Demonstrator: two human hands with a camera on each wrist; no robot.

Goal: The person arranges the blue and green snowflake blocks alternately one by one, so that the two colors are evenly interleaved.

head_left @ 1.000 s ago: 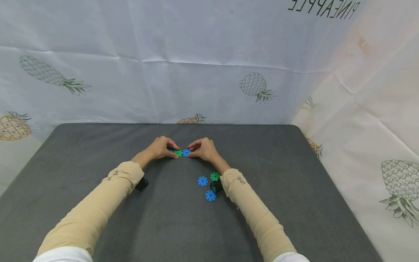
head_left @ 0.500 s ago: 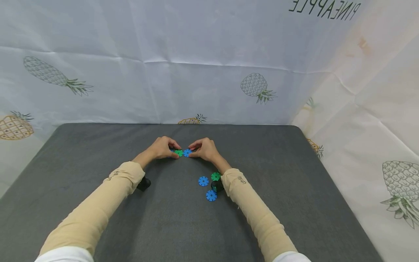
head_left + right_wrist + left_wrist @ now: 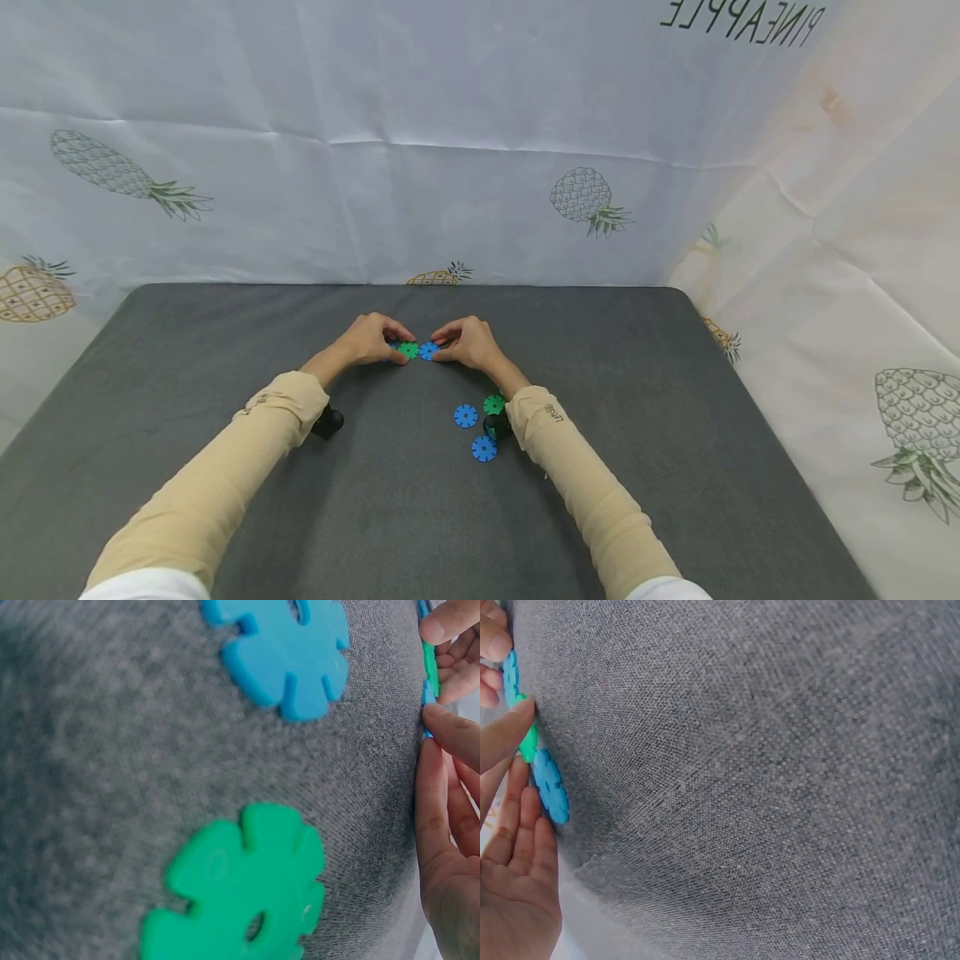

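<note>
Near the far side of the table, my left hand (image 3: 366, 340) pinches a green notched disc (image 3: 408, 351) between thumb and fingers. A blue notched disc (image 3: 550, 786) lies against the green one on its left, mostly covered by that hand in the head view. My right hand (image 3: 468, 342) pinches another blue notched disc (image 3: 428, 351), whose edge meets the green disc's right side. The three form a row just above the cloth. Whether the right-hand blue disc is slotted into the green one or only touches it, I cannot tell.
On the grey tabletop (image 3: 405, 500) lie loose discs below my right wrist: a blue disc (image 3: 466, 416), a second blue disc (image 3: 483, 449) and a green disc (image 3: 493, 404). The black wrist camera (image 3: 498, 427) partly hides something greenish there. A pineapple-print curtain (image 3: 450, 208) hangs behind.
Both hands keep their pinch on the discs at almost the same spot. The whole head view shifts very slightly; the loose discs stay where they lie.
</note>
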